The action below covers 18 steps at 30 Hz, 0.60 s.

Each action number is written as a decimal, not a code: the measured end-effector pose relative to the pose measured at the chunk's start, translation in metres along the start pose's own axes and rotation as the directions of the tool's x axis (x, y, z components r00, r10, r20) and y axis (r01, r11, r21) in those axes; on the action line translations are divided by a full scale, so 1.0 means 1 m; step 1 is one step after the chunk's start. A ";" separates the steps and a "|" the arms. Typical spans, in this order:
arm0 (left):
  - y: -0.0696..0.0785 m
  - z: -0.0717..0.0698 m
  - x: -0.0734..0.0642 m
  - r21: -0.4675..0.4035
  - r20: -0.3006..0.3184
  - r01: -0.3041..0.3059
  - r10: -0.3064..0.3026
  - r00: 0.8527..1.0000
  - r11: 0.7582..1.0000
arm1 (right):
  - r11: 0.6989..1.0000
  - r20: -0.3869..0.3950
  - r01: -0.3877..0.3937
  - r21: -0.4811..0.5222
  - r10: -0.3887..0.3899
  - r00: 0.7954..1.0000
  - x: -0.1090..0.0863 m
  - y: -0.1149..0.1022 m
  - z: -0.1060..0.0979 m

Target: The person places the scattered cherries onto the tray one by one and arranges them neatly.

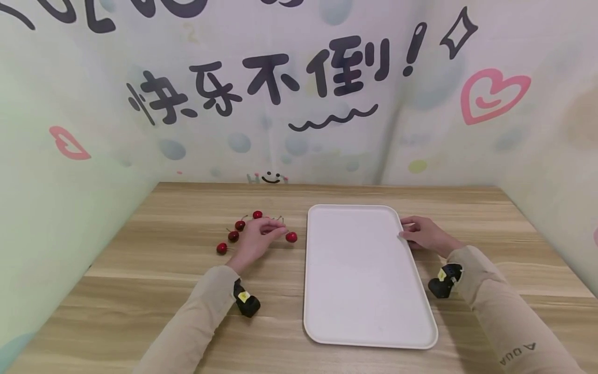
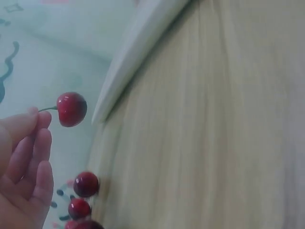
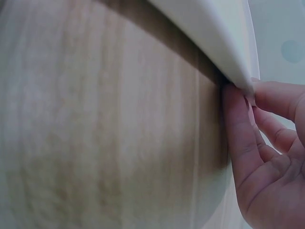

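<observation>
A red cherry (image 2: 71, 109) hangs off the fingertips of my left hand (image 1: 257, 239), which pinches its thin green stem (image 2: 48, 109). In the head view this cherry (image 1: 291, 237) is just left of a white rectangular tray (image 1: 364, 275). My right hand (image 1: 426, 235) pinches the tray's right rim, thumb on the upper side and a finger beneath the edge, as the right wrist view shows. Several more dark red cherries (image 1: 233, 236) with stems lie on the table left of and behind the left hand, which hides part of the group.
The wood-grain table (image 1: 154, 301) runs back to a printed white curtain (image 1: 280, 140) with dark lettering. Further curtain walls close off the left and right. A small black camera (image 1: 247, 301) sits on the left wrist and another camera (image 1: 445, 281) on the right.
</observation>
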<state>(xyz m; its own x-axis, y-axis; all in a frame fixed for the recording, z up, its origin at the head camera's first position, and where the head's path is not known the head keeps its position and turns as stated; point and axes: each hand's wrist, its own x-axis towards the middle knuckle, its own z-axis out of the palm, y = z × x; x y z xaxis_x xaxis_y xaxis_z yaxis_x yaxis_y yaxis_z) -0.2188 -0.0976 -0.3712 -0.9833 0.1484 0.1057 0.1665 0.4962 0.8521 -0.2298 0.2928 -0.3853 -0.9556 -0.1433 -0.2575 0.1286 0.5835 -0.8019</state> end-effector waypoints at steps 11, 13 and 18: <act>0.020 0.018 0.001 -0.117 0.041 -0.107 0.113 0.993 0.987 | 1.000 0.000 0.000 0.021 0.000 1.000 0.000 -0.001 0.001; 0.024 0.023 0.002 -0.126 0.058 -0.111 0.119 0.991 0.986 | 1.000 -0.001 0.000 0.024 0.000 1.000 -0.001 -0.001 0.001; 0.034 0.034 0.004 -0.152 0.114 -0.109 0.127 0.985 0.982 | 1.000 0.005 0.004 0.031 -0.004 1.000 -0.001 -0.002 0.001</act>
<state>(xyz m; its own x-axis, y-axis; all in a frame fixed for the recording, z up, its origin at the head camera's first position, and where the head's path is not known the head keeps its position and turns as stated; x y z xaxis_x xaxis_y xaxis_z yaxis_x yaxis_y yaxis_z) -0.2147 -0.0507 -0.3589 -0.9392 0.3068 0.1541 0.2597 0.3414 0.9033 -0.2287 0.2911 -0.3836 -0.9549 -0.1493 -0.2568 0.1331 0.5577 -0.8193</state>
